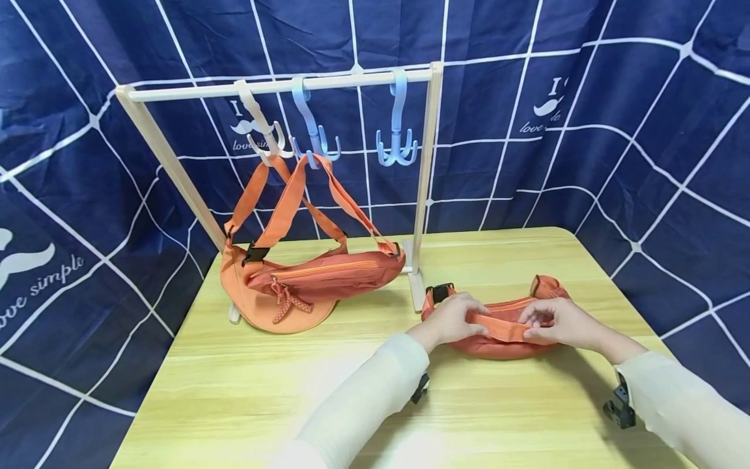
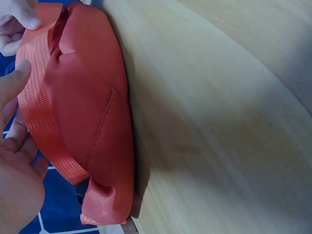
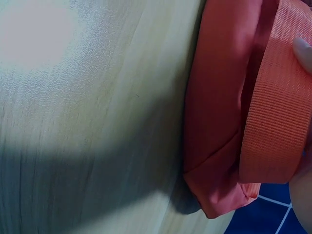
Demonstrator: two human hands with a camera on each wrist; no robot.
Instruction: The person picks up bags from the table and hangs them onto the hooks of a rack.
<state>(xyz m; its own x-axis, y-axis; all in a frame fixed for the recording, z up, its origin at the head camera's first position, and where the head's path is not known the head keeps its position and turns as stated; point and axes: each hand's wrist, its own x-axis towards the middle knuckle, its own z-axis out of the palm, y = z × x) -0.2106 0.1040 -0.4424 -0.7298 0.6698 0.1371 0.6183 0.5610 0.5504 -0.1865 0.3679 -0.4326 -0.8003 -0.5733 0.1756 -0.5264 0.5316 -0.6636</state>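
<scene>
On the right of the table lies a red waist bag (image 1: 498,350) with a black buckle (image 1: 440,291) at its left end. An orange webbing strap (image 1: 499,327) runs across its front. My left hand (image 1: 454,319) pinches the strap's left part, thumb in front and fingers behind in the left wrist view. Farther right, my right hand (image 1: 561,320) pinches the same strap, and its thumb (image 3: 303,54) lies on the webbing in the right wrist view. The strap (image 2: 36,97) stands a little away from the bag's body (image 2: 92,92).
A wooden rack (image 1: 426,169) at the back left carries a white hook (image 1: 263,127), a blue hook (image 1: 310,124) and another blue hook (image 1: 397,124). From the left hooks hang an orange cap-like item (image 1: 305,319) and a red waist bag (image 1: 334,277). Dark blue curtains (image 1: 586,163) surround the table (image 1: 263,391).
</scene>
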